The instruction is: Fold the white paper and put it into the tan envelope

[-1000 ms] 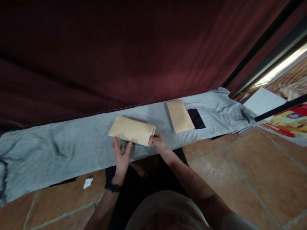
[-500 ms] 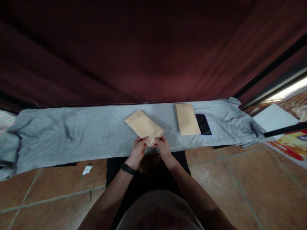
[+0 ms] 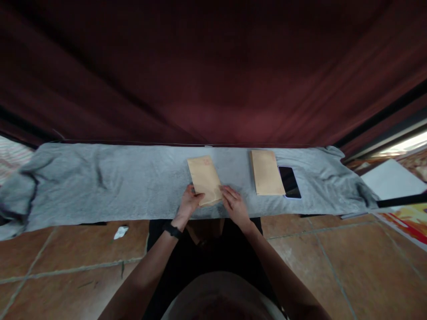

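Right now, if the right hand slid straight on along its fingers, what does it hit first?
The right hand points up-left at the near envelope; its fingers already seem to touch that edge.

Cloth runs left-right across the floor, curtain behind it. Envelope lies on the cloth at centre, long side front-back. Left hand on its near left corner, right hand just right of its near edge. Second envelope on the cloth to the right, apart from the first; phone touching its right side. Paper scrap on the floor, front-left of the cloth. Sheet far right, off the cloth.
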Tool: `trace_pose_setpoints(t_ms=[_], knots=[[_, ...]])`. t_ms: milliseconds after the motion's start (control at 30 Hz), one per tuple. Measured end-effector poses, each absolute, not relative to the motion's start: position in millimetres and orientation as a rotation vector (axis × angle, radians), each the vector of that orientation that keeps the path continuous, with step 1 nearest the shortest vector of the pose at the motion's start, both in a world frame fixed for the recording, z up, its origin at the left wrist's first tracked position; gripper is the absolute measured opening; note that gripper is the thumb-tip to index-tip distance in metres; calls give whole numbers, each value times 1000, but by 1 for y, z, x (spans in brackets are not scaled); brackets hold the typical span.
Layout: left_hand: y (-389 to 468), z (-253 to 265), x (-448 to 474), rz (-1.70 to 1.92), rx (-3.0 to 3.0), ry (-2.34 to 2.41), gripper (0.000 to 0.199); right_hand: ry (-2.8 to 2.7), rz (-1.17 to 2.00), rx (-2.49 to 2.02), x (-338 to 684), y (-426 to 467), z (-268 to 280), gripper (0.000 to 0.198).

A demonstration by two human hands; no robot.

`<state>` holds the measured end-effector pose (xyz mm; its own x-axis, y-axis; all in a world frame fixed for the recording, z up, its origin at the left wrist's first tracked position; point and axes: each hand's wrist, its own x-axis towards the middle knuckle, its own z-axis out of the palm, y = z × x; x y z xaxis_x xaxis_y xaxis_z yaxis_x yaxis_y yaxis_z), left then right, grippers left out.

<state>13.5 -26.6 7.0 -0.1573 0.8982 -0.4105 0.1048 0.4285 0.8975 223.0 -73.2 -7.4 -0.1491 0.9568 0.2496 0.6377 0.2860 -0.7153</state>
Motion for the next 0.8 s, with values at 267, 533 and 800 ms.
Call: trace_pose_setpoints(t_ms=[267,533,800], knots=[[22,12,19,790,2242,1783,52,-2168,390,-1358,223,-72,-22,36],[112,-12,38,282,2572,1528,60,-2155,473,-1310,225,-71,-19,41],[95,-26,30,289,2668,1365,60,-2152,504,-1313,226,-70,-16,44]])
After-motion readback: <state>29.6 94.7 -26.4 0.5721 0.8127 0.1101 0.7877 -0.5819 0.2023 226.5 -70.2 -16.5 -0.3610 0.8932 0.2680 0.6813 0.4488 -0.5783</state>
